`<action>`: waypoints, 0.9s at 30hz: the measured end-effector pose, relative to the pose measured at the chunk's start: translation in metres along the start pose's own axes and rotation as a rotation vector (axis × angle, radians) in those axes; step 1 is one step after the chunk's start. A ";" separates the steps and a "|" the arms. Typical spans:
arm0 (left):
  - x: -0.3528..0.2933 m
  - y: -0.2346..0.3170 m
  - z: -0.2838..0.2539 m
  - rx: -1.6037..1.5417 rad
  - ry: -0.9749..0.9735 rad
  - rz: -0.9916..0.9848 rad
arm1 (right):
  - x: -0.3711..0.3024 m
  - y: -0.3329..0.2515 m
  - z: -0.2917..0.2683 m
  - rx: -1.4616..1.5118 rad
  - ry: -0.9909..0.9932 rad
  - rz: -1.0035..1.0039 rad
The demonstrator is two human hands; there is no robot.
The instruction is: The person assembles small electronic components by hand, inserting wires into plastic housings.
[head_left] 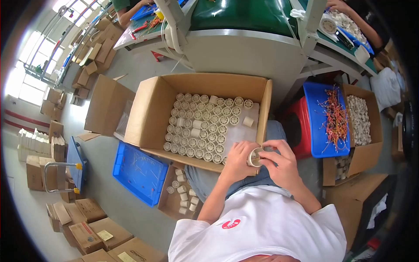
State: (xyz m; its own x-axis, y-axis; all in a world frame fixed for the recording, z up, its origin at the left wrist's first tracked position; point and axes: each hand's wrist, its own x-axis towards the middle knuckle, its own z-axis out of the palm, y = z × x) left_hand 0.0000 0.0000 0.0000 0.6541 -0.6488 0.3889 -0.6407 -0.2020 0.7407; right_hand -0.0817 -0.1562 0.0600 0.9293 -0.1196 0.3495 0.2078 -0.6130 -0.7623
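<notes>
My left hand (238, 161) is wrapped round a hollow, off-white plastic cylinder (250, 162), its open end facing up and to the right. At that opening, the bent fingers of my right hand (283, 165) come together; what they pinch, if anything, is too small to make out. Both hands are above my lap, at the near right corner of a large open cardboard box (143, 114). Inside that box stand rows of similar round parts (196, 114), most showing spoked ends, with a few lying on their sides.
To the right, a blue tray (315, 120) of red and orange wires rests by a red stool (297, 124) and a carton of small pale parts (358, 120). On the left are a blue tray (137, 172) and a box of loose cylinders (165, 198). Co-workers' hands show beyond.
</notes>
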 end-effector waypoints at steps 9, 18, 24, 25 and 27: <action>-0.003 0.008 0.008 -0.173 0.013 -0.098 | 0.000 0.004 0.016 0.014 -0.043 0.169; -0.004 0.007 0.013 -0.257 -0.002 -0.140 | -0.005 0.004 0.011 0.022 -0.044 0.215; -0.006 0.013 0.019 -0.222 -0.005 -0.134 | -0.009 0.006 0.007 0.067 -0.051 0.256; -0.006 0.014 0.020 -0.232 0.004 -0.135 | -0.009 0.006 0.008 0.052 -0.048 0.254; -0.006 0.014 0.020 -0.244 0.011 -0.137 | -0.009 0.006 0.009 0.037 -0.045 0.255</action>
State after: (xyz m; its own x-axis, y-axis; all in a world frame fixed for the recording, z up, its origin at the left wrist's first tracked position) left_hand -0.0212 -0.0136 -0.0029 0.7333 -0.6190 0.2812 -0.4313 -0.1038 0.8962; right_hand -0.0862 -0.1518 0.0476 0.9655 -0.2312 0.1199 -0.0243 -0.5383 -0.8424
